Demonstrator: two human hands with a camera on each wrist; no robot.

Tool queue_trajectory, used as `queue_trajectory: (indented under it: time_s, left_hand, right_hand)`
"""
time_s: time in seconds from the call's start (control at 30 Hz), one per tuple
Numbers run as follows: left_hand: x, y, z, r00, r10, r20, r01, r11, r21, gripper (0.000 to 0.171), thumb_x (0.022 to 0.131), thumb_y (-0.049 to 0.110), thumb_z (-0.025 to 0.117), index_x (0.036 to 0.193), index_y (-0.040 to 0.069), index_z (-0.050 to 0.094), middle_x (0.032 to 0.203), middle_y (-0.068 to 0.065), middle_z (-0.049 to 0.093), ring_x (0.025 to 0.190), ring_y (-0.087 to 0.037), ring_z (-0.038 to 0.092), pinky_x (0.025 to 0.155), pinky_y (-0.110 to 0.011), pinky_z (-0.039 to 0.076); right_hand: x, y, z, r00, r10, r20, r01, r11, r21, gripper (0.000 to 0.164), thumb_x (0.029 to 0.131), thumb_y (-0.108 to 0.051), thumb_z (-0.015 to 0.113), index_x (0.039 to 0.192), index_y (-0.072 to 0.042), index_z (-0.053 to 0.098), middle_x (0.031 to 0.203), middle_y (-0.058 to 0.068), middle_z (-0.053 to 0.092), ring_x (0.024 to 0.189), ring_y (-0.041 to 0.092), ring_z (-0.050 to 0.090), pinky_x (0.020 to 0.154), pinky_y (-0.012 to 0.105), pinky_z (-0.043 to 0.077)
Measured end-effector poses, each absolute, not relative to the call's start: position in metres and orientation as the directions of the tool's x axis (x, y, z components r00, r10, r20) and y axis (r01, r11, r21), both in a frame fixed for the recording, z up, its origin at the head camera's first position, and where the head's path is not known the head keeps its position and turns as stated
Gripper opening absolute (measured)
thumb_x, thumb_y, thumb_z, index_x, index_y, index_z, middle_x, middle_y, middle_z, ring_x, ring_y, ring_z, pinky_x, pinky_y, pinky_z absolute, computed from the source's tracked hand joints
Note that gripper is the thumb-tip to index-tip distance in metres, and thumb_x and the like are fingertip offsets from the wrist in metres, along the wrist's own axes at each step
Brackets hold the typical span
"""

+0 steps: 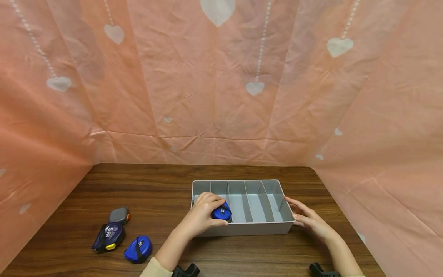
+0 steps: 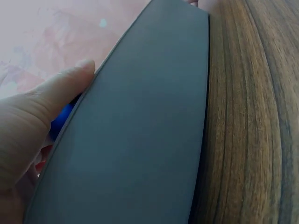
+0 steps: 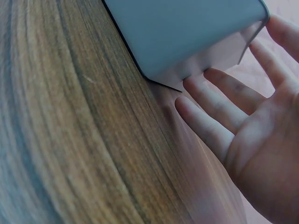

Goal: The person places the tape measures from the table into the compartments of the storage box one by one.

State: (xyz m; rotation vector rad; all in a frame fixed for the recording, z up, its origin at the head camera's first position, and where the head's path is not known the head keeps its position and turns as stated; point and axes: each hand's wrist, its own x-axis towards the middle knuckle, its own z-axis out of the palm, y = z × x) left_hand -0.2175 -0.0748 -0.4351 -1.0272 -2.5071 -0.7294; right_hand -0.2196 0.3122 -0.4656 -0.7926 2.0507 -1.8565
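Note:
In the head view my left hand (image 1: 204, 211) grips a blue tape measure (image 1: 222, 212) over the left part of a grey divided box (image 1: 245, 229). Its thumb lies by the box's front rim. From the left wrist, the box's front wall (image 2: 131, 121) hides most of the tape measure (image 2: 60, 122), and the left hand (image 2: 42, 107) shows behind that wall. My right hand (image 1: 309, 220) touches the box's right end. In the right wrist view, the right hand (image 3: 252, 112) has its fingers extended, fingertips against the end wall (image 3: 205, 60).
To the left on the wooden table (image 1: 166, 200) lie another blue tape measure (image 1: 138, 249), a dark blue one marked 5m (image 1: 110, 236) with a yellow button, and a grey one (image 1: 119, 215) with an orange part. A pink heart-patterned cloth (image 1: 207, 107) hangs around the table.

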Motion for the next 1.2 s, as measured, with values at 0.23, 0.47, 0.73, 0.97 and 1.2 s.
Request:
queue_trajectory:
  time_s: [0.23, 0.47, 0.73, 0.97, 1.2]
  left_hand:
    - [-0.218, -0.075, -0.44, -0.686, 0.573, 0.448, 0.717, 0.635, 0.287, 0.065, 0.071, 0.048, 0.069, 0.118, 0.004, 0.06, 0.112, -0.002, 0.059, 0.107, -0.018, 0.046, 0.096, -0.041, 0.028]
    - [-0.217, -0.073, -0.439, -0.664, 0.632, 0.4, 0.736, 0.646, 0.203, 0.055, 0.08, 0.049, 0.058, 0.113, 0.006, 0.063, 0.112, -0.002, 0.06, 0.109, -0.018, 0.047, 0.101, -0.04, 0.025]
    - [-0.212, -0.073, -0.436, -0.691, 0.649, 0.319, 0.721, 0.652, 0.237, 0.054, 0.088, 0.046, 0.049, 0.124, 0.006, 0.055, 0.132, -0.011, 0.045, 0.126, -0.026, 0.034, 0.104, -0.048, 0.014]
    - [-0.21, -0.075, -0.435, -0.714, 0.632, 0.3, 0.698, 0.674, 0.241, 0.053, 0.09, 0.047, 0.044, 0.129, 0.012, 0.05, 0.137, -0.008, 0.039, 0.13, -0.025, 0.026, 0.105, -0.048, 0.011]
    - [-0.206, -0.08, -0.433, -0.724, 0.612, 0.318, 0.687, 0.681, 0.252, 0.054, 0.09, 0.047, 0.044, 0.134, 0.015, 0.045, 0.138, -0.006, 0.039, 0.131, -0.025, 0.023, 0.104, -0.051, 0.009]
  right_hand:
    - [-0.22, 0.313, -0.466, -0.813, -0.556, 0.174, -0.231, 0.033, -0.972, 0.05, 0.093, 0.001, 0.037, 0.14, 0.005, 0.018, 0.13, 0.042, 0.019, 0.113, 0.017, 0.047, 0.084, 0.034, 0.046]
    - [-0.22, 0.313, -0.465, -0.808, -0.56, 0.18, -0.237, 0.029, -0.971, 0.051, 0.093, 0.001, 0.037, 0.139, 0.006, 0.017, 0.13, 0.042, 0.02, 0.113, 0.015, 0.047, 0.084, 0.033, 0.046]
    - [-0.22, 0.313, -0.465, -0.807, -0.563, 0.179, -0.234, 0.027, -0.972, 0.05, 0.093, 0.002, 0.036, 0.139, 0.006, 0.018, 0.131, 0.042, 0.019, 0.113, 0.017, 0.047, 0.084, 0.034, 0.046]
    - [-0.222, 0.314, -0.465, -0.804, -0.569, 0.173, -0.231, 0.03, -0.972, 0.05, 0.093, 0.002, 0.036, 0.14, 0.005, 0.017, 0.13, 0.043, 0.018, 0.113, 0.019, 0.047, 0.084, 0.034, 0.046]
    - [-0.221, 0.313, -0.466, -0.816, -0.556, 0.159, -0.224, 0.05, -0.973, 0.05, 0.093, 0.001, 0.037, 0.14, 0.005, 0.018, 0.132, 0.041, 0.019, 0.113, 0.017, 0.047, 0.084, 0.033, 0.046]
